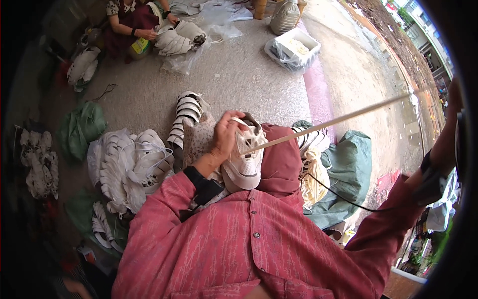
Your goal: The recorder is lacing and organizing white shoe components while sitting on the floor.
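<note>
I have the left hand (227, 134) on the upper left of the white sneaker (244, 172), which sits on the lap with its toe toward the shirt; its fingers are bent over the lacing, seemingly pinching a pale loop near the tongue. From the sneaker's eyelets a flat cream lace (343, 119) runs taut to its far right, toward the right hand (454, 99), which is so dark at the rim of my feed that I cannot tell how its fingers close. I judge this to be a lace being drawn through; to do it well I would brace the sneaker with the left, pull in line with the eyelet, guard against twists, and ease off before the eyelet strains. Counting left to right: well left of the sneaker, 1 rounded green bag (82, 129); nearer on that side, 1 heap of white shoe uppers (117, 167), its pieces overlapping too much to count; just beyond its upper left, 1 nested black-and-white row (186, 117); at the lap, 1 sneaker, 1 taut lace; beyond it to the right, 1 white tub (309, 41); near its right, 1 lace bundle (313, 174), then 1 green sack (348, 164).
</note>
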`<action>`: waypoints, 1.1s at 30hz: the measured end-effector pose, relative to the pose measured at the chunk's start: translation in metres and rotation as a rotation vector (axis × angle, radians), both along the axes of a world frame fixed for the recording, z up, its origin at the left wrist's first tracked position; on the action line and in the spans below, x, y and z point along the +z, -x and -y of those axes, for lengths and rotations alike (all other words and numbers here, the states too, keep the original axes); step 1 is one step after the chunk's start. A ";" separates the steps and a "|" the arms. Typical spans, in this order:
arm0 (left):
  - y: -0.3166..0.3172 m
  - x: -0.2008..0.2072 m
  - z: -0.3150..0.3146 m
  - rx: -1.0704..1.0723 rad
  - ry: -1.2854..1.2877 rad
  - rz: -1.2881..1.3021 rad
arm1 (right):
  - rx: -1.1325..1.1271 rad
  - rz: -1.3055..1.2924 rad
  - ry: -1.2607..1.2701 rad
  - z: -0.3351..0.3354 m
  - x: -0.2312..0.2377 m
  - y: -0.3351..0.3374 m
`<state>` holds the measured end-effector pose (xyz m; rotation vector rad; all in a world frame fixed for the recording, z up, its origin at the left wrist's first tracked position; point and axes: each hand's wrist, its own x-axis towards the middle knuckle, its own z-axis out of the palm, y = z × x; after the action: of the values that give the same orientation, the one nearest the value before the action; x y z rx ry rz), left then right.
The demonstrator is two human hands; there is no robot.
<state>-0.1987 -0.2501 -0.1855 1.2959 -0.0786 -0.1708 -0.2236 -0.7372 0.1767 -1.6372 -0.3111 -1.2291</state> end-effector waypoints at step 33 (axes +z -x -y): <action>0.025 0.048 -0.024 -0.319 -0.908 0.830 | 0.785 -1.565 -0.048 -0.259 -0.309 0.048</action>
<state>-0.2238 -0.2261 -0.1374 2.1856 -1.0146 0.0935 -0.2717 -0.4782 -0.1324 -1.6896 0.1017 0.7233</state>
